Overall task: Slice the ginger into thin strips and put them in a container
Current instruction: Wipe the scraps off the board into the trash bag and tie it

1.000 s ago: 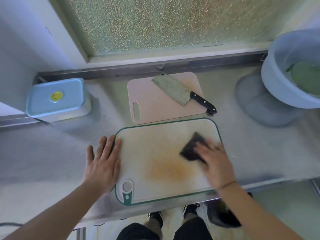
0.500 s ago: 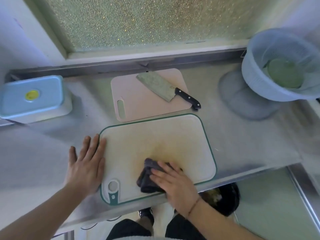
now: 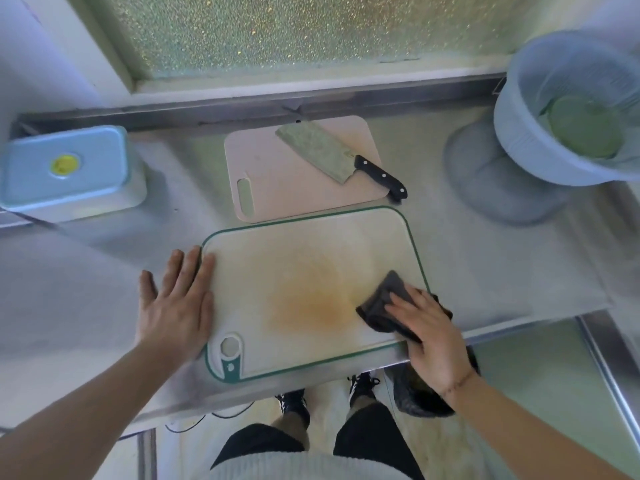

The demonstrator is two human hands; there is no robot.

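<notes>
right hand (image 3: 433, 336) flat on a dark cloth (image 3: 384, 308), fingers straight, pressing it to the stained cutting board (image 3: 311, 289) at its near right corner. left hand (image 3: 175, 306) spread flat, bracing the board's left edge. no ginger visible anywhere. cleaver (image 3: 337, 157) on the far pink board (image 3: 277, 181): likely heavy, stiff; best held by the black handle, pointing near-right. lidded container (image 3: 65, 168) far left on the surface (image 3: 485, 258).

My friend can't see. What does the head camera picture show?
A right hand presses a dark cloth on a stained white cutting board while the left hand steadies its edge. Behind lie a cleaver on a pink board.
</notes>
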